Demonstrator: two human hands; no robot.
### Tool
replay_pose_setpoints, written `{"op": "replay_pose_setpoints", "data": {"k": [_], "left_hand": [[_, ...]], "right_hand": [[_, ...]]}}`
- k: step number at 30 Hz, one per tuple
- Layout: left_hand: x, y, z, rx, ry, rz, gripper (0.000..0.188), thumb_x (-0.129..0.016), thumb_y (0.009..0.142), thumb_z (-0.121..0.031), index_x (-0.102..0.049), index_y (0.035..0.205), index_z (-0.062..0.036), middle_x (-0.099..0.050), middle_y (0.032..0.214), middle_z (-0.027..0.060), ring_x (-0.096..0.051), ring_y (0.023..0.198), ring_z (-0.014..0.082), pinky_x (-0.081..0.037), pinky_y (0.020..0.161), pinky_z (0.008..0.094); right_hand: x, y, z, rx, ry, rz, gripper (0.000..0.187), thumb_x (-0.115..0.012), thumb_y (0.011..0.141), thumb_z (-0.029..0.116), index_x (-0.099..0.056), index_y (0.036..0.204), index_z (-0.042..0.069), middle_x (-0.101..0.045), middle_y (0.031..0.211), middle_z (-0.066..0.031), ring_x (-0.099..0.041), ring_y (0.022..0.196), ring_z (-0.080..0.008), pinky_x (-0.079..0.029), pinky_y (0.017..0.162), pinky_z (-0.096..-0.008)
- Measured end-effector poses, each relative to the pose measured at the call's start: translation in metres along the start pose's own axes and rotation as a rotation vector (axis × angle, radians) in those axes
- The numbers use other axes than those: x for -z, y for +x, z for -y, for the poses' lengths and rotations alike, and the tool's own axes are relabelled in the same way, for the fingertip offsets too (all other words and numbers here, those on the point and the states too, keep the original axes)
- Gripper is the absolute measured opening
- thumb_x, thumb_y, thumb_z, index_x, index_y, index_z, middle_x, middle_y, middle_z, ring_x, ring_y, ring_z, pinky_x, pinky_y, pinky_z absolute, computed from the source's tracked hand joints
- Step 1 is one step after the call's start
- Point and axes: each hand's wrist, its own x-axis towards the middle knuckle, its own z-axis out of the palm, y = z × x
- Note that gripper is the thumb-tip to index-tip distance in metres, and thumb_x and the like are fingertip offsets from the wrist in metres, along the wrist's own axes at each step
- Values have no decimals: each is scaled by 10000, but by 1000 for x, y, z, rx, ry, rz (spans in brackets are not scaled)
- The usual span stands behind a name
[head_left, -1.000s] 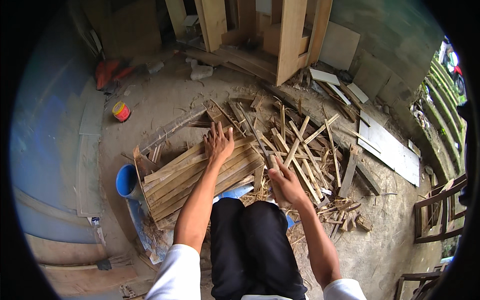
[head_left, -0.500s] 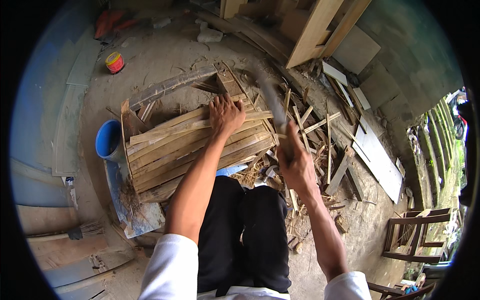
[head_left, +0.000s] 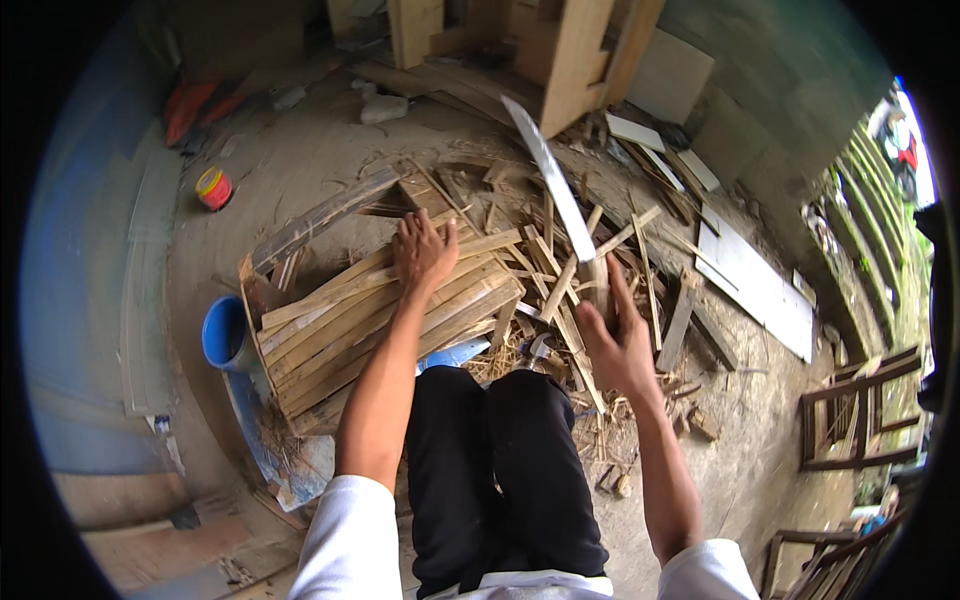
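My left hand (head_left: pixel 425 252) is closed over a loose wooden slat (head_left: pixel 335 296), pressing it down on a slatted wooden frame (head_left: pixel 402 330). The slat lies slantwise, its right end sticking out past my hand. To the right, my right hand (head_left: pixel 622 345) grips the wooden handle of a machete (head_left: pixel 556 183). Its long, pale blade points up and away, tilted to the left. The blade is apart from the slat's right end. Some of my right fingers are hidden behind the handle and palm.
Split wood pieces (head_left: pixel 560 290) litter the floor around the machete. A hammer (head_left: pixel 541 349) lies near my knees. At left stand a blue bucket (head_left: pixel 224 333) and a red-yellow tub (head_left: pixel 213 188). White boards (head_left: pixel 770 295) and a wooden chair-like frame (head_left: pixel 862 410) lie at right.
The machete has moved right, away from the slat's end, and its blade is no longer blurred. My left hand stays on the slat. The whole view has shifted a little.
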Motion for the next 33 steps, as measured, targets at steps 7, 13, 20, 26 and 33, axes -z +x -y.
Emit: {"op": "replay_pose_setpoints", "data": {"k": [7,13,20,26,33], "left_hand": [[-8,1,9,-457,-6,-258,549,-596,853,-547,-550,1229,-150,-513,1197,110,-478,1119,324,-377,967,467],[6,-4,6,-699,-72,-151,453,-684,805,-502,-677,1114,-169,-552,1166,38,-486,1094,249,-399,940,408],[-4,4,7,-768,-83,-104,277,-669,865,-372,-679,1006,-134,-565,1097,29,-516,1060,241,-414,975,437],[7,-11,-4,-749,-108,36,296,-488,977,-332,-594,1103,-85,-633,1050,106,-646,899,257,-566,780,417],[88,-38,-53,-882,-325,-62,198,-510,946,-83,-569,1089,41,-609,978,220,-594,884,436,-497,710,434]], "right_hand": [[12,-85,-232,-399,-277,-246,697,-651,871,381,-382,1415,39,-669,1025,-213,-658,841,-289,-516,784,-387],[26,-86,-361,-620,-376,-298,768,-567,901,356,-175,1480,39,-606,1037,-366,-655,825,-451,-521,747,-494],[-30,-25,-282,-137,-447,-179,372,-614,844,102,-573,1210,45,-561,1128,-283,-597,981,-418,-493,816,-474],[-99,82,-113,214,270,0,238,-566,944,121,-605,1164,37,-686,951,-162,-664,764,-228,-512,689,-340],[-84,104,-22,213,426,69,194,-571,956,152,-663,972,-18,-558,616,-65,-477,541,-101,-378,495,-273]]}}
